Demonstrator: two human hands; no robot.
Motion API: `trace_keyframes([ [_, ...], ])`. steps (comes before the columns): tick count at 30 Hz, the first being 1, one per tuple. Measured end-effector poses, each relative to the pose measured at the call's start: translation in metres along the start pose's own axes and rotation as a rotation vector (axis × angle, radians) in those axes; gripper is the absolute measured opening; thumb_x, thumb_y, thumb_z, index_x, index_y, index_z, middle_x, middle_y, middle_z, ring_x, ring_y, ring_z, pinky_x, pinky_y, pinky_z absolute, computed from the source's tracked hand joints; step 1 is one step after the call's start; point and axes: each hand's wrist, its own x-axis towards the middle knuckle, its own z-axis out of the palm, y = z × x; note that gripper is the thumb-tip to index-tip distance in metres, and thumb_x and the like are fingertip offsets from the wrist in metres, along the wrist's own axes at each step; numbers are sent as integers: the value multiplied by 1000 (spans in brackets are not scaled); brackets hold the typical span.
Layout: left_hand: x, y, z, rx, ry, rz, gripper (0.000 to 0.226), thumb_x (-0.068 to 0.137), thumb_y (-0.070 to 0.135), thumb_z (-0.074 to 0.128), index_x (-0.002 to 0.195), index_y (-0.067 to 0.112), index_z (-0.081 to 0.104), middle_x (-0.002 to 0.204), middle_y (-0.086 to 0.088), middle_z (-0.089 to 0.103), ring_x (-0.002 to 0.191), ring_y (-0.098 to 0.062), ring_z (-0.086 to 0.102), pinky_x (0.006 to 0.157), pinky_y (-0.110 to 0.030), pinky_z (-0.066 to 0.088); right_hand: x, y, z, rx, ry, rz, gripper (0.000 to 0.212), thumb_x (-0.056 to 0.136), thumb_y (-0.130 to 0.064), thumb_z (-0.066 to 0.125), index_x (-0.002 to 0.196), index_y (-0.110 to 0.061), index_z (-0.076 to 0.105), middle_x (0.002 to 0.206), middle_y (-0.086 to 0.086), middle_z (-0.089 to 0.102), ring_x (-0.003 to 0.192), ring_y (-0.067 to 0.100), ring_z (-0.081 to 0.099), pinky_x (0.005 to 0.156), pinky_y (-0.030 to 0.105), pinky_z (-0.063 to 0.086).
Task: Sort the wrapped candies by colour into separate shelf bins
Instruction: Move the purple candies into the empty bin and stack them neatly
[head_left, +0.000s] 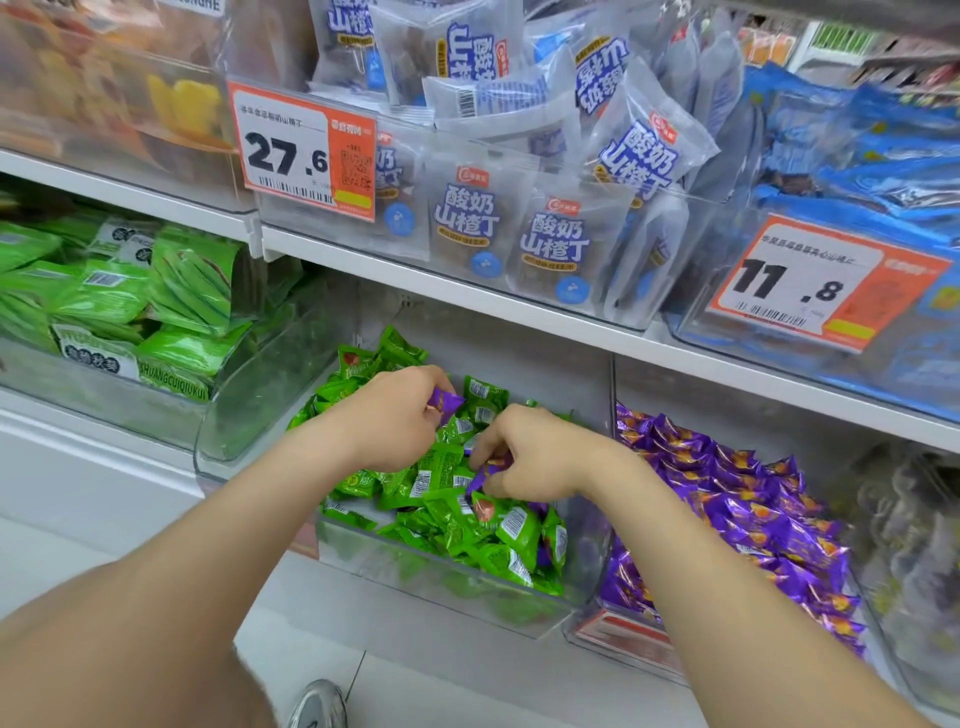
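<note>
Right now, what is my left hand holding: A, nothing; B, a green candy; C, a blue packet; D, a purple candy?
D: the left hand pinches a purple candy over the green bin.

White shelf boards (467, 299) run in two tiers. The upper tier carries translucent pale packets with blue print (467, 218) and blue foil packets (857, 166). An orange-and-white price tag reading 27.6 (304, 150) and an orange-and-white price tag reading 11.8 (810, 283) hang at its front. Pale grey floor tiles (441, 686) lie below. Lighting is bright and even.
</note>
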Motion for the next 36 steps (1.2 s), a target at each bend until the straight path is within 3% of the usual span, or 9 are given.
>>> trace_keyframes([
  [5, -9, 8, -3, -152, 67, -54, 16, 103, 16, 52, 109, 26, 64, 80, -1, 66, 63, -24, 62, 64, -44, 61, -17, -6, -1, 170, 305, -53, 21, 104, -27, 57, 116, -27, 74, 83, -6, 72, 89, 18, 67, 83, 29, 50],
  [13, -41, 51, -8, -856, -55, -161, 17, 107, 29, 58, 112, 17, 69, 103, -15, 75, 77, -22, 74, 62, -30, 56, -77, -16, -3, 658, 639, -32, 12, 103, -28, 50, 99, -30, 62, 55, -7, 55, 48, 8, 45, 53, 30, 41],
  [16, -47, 71, 0, -903, -91, -112, 14, 105, 26, 60, 110, 21, 72, 104, -12, 76, 83, -22, 74, 68, -32, 51, -102, -12, -2, 878, 633, -19, 18, 109, -24, 43, 105, -31, 59, 74, -9, 59, 62, 13, 70, 63, 42, 62],
  [19, -48, 91, 9, -863, -92, -64, 13, 103, 21, 63, 110, 25, 73, 109, -13, 74, 86, -19, 75, 71, -33, 50, -126, 0, -6, 966, 666, 28, 31, 112, -16, 38, 114, -32, 64, 106, -2, 68, 78, 23, 74, 59, 26, 56],
  [23, -46, 118, 25, -745, -20, 103, 21, 100, 20, 68, 115, 34, 72, 105, -4, 74, 72, -13, 63, 66, -32, 47, -150, 23, -12, 1180, 634, 142, 25, 103, -23, 59, 120, -40, 66, 87, -5, 71, 66, 10, 61, 65, 24, 51],
  [26, -42, 136, 37, -675, 49, 231, 24, 97, 16, 72, 115, 32, 71, 101, 5, 76, 73, -15, 68, 70, -27, 54, -163, 50, -10, 1085, 550, 255, 47, 92, -24, 73, 127, -36, 44, 73, -9, 65, 56, 13, 51, 62, 37, 46],
  [30, -34, 152, 55, -386, 186, 275, 18, 91, 32, 78, 104, 34, 67, 88, 10, 73, 65, -5, 64, 69, -24, 51, -178, 87, -13, 872, 425, 379, 25, 96, -31, 69, 116, -24, 55, 84, 10, 74, 61, 16, 60, 64, 39, 52],
  [33, -35, 170, 72, -248, 182, 330, 15, 92, 38, 76, 104, 37, 67, 71, 6, 68, 69, -5, 61, 63, -12, 41, -198, 129, -16, 702, 545, 358, 13, 97, -35, 71, 99, -23, 71, 74, -3, 73, 75, 19, 73, 77, 45, 60],
  [36, -34, 185, 89, -158, 143, 387, 20, 91, 40, 76, 109, 36, 69, 72, 8, 66, 68, -5, 60, 65, -17, 41, -214, 173, -21, 232, 762, 445, 31, 86, -48, 80, 107, -25, 77, 85, -10, 74, 90, 16, 72, 78, 28, 45],
])
